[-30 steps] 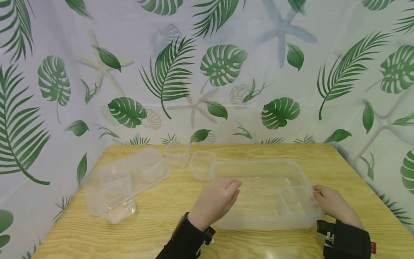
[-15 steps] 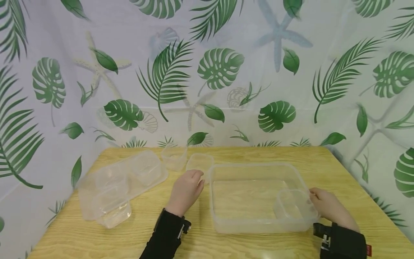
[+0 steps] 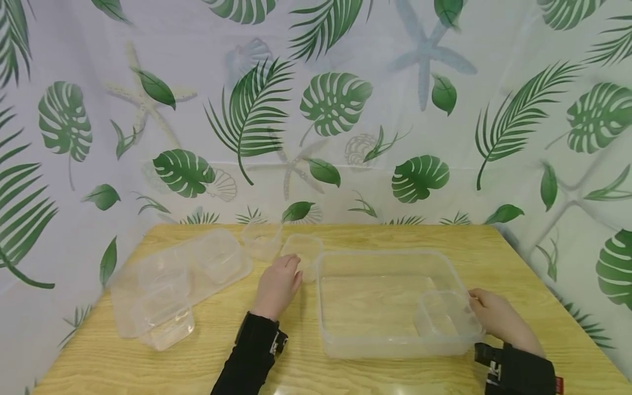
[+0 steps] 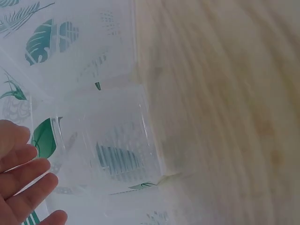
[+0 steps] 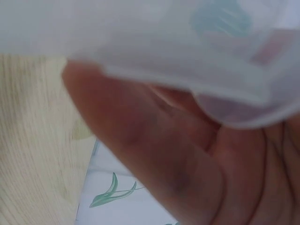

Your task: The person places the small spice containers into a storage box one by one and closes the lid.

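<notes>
A large clear plastic storage box (image 3: pixel 375 345) stands on the table, with a small square plastic container (image 3: pixel 434 318) inside its right corner. My right hand (image 3: pixel 501 318) grips the box's right rim, thumb against the wall in the right wrist view (image 5: pixel 140 126). To the left of the box, my left hand (image 3: pixel 276 288) hovers just in front of another small clear container (image 3: pixel 306 247). Its fingers (image 4: pixel 28 192) are spread and relaxed in the left wrist view, holding nothing, beside the clear container wall (image 4: pixel 117 136).
At the left lies a long translucent lid (image 3: pixel 123 307), with several small clear containers on and beside it, one at its front edge (image 3: pixel 173 329). Another small container (image 3: pixel 261 241) stands near the table's back edge. A leaf-print cloth (image 3: pixel 345 164) hangs behind the wooden table (image 3: pixel 395 378).
My left hand has moved left from over the box's left side to the small container beside it. My right hand stays on the box rim.
</notes>
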Available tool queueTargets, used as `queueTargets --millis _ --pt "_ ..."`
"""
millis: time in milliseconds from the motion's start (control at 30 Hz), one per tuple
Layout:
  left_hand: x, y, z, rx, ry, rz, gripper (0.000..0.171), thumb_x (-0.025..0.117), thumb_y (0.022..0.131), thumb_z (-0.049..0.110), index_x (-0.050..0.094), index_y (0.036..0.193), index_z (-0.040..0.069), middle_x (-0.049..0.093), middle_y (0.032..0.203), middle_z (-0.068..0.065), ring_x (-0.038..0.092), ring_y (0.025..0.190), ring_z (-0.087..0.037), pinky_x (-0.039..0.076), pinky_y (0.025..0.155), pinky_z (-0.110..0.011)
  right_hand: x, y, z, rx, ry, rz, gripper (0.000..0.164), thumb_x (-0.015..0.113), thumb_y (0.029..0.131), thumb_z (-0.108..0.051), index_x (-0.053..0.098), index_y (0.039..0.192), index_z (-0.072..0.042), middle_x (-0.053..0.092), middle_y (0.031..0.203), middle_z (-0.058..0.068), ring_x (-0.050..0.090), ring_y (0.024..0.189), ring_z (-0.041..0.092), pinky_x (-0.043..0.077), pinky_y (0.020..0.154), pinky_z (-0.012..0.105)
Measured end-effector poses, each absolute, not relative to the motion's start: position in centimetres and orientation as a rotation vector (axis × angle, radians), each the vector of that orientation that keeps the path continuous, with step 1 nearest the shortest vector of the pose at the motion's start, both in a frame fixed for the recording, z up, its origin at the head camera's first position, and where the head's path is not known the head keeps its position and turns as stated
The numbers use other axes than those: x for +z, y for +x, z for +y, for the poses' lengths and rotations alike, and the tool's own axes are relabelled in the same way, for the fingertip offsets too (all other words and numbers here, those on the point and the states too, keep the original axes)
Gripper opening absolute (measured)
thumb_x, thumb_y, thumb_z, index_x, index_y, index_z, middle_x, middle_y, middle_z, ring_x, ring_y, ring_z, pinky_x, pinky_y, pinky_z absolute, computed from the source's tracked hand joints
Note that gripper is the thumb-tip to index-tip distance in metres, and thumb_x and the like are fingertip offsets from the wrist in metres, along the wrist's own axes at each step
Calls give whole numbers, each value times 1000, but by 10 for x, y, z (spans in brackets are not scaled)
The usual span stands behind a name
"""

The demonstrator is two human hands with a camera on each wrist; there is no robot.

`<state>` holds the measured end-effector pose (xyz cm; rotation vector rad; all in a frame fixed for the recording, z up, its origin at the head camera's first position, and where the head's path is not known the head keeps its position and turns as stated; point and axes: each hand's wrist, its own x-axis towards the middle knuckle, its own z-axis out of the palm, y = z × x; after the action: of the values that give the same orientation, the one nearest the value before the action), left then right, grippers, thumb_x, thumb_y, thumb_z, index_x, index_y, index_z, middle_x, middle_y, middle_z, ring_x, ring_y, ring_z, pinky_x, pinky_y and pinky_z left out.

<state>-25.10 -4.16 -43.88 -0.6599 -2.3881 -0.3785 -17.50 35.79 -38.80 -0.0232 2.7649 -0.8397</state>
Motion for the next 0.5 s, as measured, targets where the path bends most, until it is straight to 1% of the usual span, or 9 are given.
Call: queueTargets --millis 33,100,133,267,333,400,500 --pt "-441 -252 -43 -368 -659 -2400 27 65 80 13 61 103 -1 59 105 -15 56 97 -25 48 75 -31 -389 -175 357 -837 -22 2761 46 25 97 -17 30 124 20 44 113 35 55 82 26 42 57 33" --pt "-443 -253 -45 -354 -661 -2440 30 65 80 14 60 106 -1 57 109 -16 54 101 -26 48 77 -33 -392 -176 358 -820 -28 2765 47 26 97 -18 31 124 20 42 115 36 54 88 32 44 61 35" --pt "-443 -254 -45 -341 -663 -2462 32 65 81 15 60 107 -1 57 111 -16 53 103 -26 47 77 -33 -395 -177 360 -807 -34 2775 49 25 98 -21 31 125 19 42 116 36 54 90 33 44 61 34" --pt "-442 -254 -46 -327 -659 -2586 35 62 83 19 57 113 1 54 117 -15 48 111 -27 44 83 -39 -398 -178 365 -786 -59 2793 52 25 98 -25 30 125 19 39 119 38 50 97 41 44 65 37" --pt "-440 -253 -46 -323 -653 -2634 36 61 84 20 57 115 2 54 118 -13 46 114 -27 43 84 -42 -396 -177 364 -782 -59 2797 52 25 98 -24 30 124 20 39 118 38 50 96 41 45 64 37" --pt "-439 -253 -46 -320 -646 -2667 35 60 85 20 57 116 3 54 119 -12 44 115 -27 42 85 -43 -391 -175 360 -781 -55 2792 49 26 97 -20 30 124 21 38 118 39 49 96 43 45 64 38" --pt "-436 -251 -46 -302 -642 -2679 35 61 84 20 58 115 4 55 118 -10 45 114 -26 44 82 -43 -389 -174 357 -780 -59 2796 49 25 97 -19 30 123 22 36 119 40 48 97 44 45 65 39"
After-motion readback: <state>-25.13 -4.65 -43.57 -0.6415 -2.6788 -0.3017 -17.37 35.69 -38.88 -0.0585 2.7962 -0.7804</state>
